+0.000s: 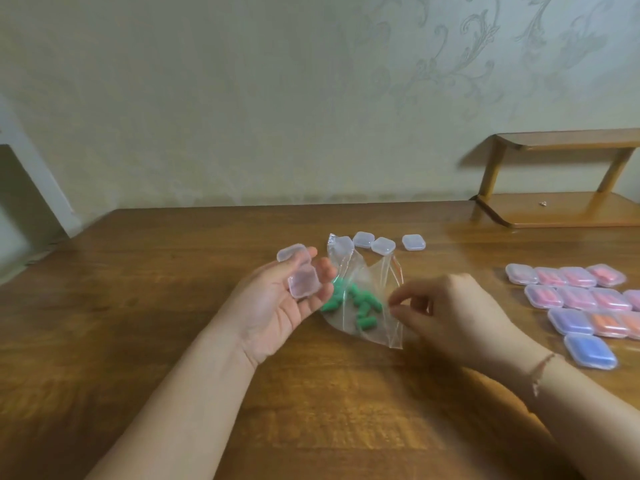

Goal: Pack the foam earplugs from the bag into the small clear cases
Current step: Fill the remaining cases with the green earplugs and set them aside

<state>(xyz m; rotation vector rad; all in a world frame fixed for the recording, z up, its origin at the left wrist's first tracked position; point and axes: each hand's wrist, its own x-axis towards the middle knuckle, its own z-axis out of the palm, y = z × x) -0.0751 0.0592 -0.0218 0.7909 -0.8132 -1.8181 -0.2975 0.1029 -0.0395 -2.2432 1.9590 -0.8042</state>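
Right hand (460,306) fingers pinch the bag (363,299) edge — green earplugs (360,304) lie just left; left hand (277,299) cradles an open case (299,271).

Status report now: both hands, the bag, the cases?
Left hand holds open empty clear case. Right hand pinches bag edge; green earplugs inside. Empty cases behind bag, filled cases right. Nothing in the way.

The left hand (277,299) hides some green earplugs (360,306); the filled cases (588,306) run past the right edge.
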